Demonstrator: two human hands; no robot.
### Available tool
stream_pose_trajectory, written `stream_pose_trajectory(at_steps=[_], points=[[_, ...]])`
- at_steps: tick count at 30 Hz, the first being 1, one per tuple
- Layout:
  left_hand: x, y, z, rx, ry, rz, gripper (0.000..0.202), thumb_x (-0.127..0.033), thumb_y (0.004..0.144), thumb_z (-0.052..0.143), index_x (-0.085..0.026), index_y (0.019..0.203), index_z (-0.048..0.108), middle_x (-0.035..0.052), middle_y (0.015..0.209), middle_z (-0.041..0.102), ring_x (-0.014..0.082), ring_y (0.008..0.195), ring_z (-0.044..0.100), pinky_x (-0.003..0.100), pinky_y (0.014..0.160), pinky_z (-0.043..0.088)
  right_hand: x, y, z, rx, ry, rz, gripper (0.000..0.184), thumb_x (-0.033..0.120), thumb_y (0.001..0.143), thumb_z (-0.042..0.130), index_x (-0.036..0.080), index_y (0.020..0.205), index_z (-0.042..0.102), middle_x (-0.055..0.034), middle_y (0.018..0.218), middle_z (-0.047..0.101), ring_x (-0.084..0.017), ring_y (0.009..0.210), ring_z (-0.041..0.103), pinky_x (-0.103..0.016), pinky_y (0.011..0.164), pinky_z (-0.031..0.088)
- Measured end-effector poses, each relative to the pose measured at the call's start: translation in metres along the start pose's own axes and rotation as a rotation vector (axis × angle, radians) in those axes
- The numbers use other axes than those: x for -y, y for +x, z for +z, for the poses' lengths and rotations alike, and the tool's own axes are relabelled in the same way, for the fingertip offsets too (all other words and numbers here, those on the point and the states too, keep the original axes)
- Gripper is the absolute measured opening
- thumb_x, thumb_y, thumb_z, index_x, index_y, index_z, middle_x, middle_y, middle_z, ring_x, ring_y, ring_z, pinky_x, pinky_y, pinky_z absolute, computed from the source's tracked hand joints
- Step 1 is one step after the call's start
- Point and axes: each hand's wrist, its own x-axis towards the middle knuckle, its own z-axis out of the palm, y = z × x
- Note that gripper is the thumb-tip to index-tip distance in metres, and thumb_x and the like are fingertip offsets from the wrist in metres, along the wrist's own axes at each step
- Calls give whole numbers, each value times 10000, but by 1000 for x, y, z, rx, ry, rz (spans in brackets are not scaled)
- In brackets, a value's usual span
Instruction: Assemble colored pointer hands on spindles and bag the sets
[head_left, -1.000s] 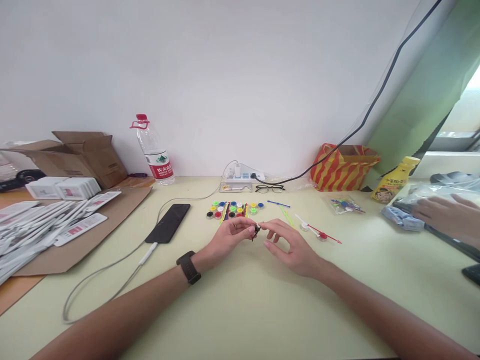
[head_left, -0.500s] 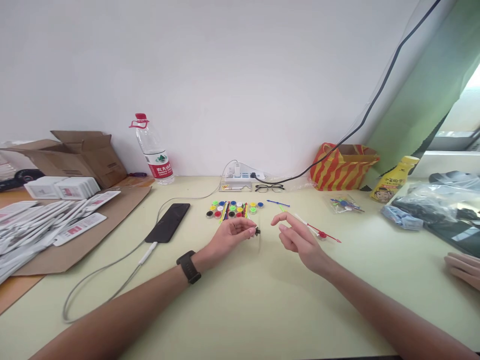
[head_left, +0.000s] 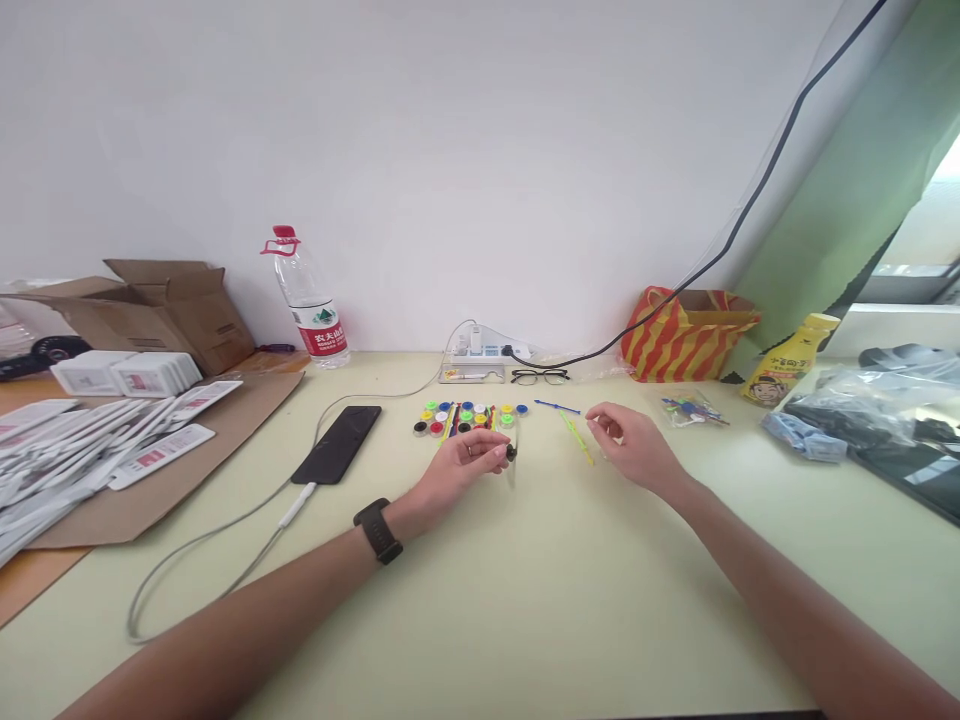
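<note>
My left hand (head_left: 461,463), with a black watch on the wrist, pinches a small black part (head_left: 511,453) just above the pale green table (head_left: 525,600). Behind it lies a cluster of small coloured round caps and sticks (head_left: 469,417). My right hand (head_left: 634,445) rests further right with its fingers curled over the spot where a white and a red stick lay. Whether it grips them is hidden. A yellow-green stick (head_left: 577,437) lies just left of that hand, and a blue stick (head_left: 556,406) lies behind it.
A black phone (head_left: 337,444) on a grey cable lies left of centre. A water bottle (head_left: 304,298), power strip (head_left: 480,353), glasses (head_left: 539,377) and striped bag (head_left: 686,335) line the wall. White packets (head_left: 82,440) and a cardboard box (head_left: 161,305) sit left. Plastic bags (head_left: 870,405) sit right.
My right hand has left the black part and moved right and away, over the white and red sticks. Another person's hand at the right edge has gone from view.
</note>
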Motion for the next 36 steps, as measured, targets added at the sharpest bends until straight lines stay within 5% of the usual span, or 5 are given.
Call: stream_pose_trajectory(at_steps=[5, 10, 25, 31, 36], points=[[4, 3, -4, -9, -57, -28, 393, -462, 883, 784, -182, 1154, 734, 84, 1014, 724, 182, 912, 658, 360, 918, 514, -13, -7, 16, 139, -252, -156, 290, 278, 961, 519, 237, 1187, 696, -110, 1152, 714, -297, 1133, 586, -464, 958, 485], [1, 4, -4, -12, -123, -99, 384, -463, 865, 802, -170, 1104, 737, 89, 1041, 719, 159, 887, 635, 330, 888, 505, -9, -12, 23, 240, -319, -174, 310, 304, 1019, 451, 291, 1209, 696, -94, 1333, 660, -317, 1277, 507, -541, 1028, 437], [-6, 3, 1, -14, -120, -162, 352, -456, 815, 838, -162, 986, 747, 62, 899, 692, 146, 800, 597, 284, 784, 467, -9, -3, 24, 46, -28, -131, 244, 228, 990, 444, 226, 984, 687, -91, 1055, 701, -258, 963, 657, -415, 846, 530], [-6, 3, 1, -25, -138, -182, 348, -443, 801, 850, -158, 969, 742, 59, 897, 689, 140, 796, 593, 284, 784, 464, -2, -6, 24, 14, 7, -133, 413, 206, 1004, 391, 253, 1343, 623, -84, 1064, 642, -239, 890, 646, -390, 802, 530], [-8, 3, 1, -23, -152, -181, 334, -434, 800, 850, -159, 954, 738, 60, 900, 684, 139, 789, 586, 282, 773, 465, -1, -6, 25, 4, -1, -114, 337, 252, 1023, 381, 249, 1191, 673, -91, 1096, 621, -227, 830, 631, -391, 771, 527]])
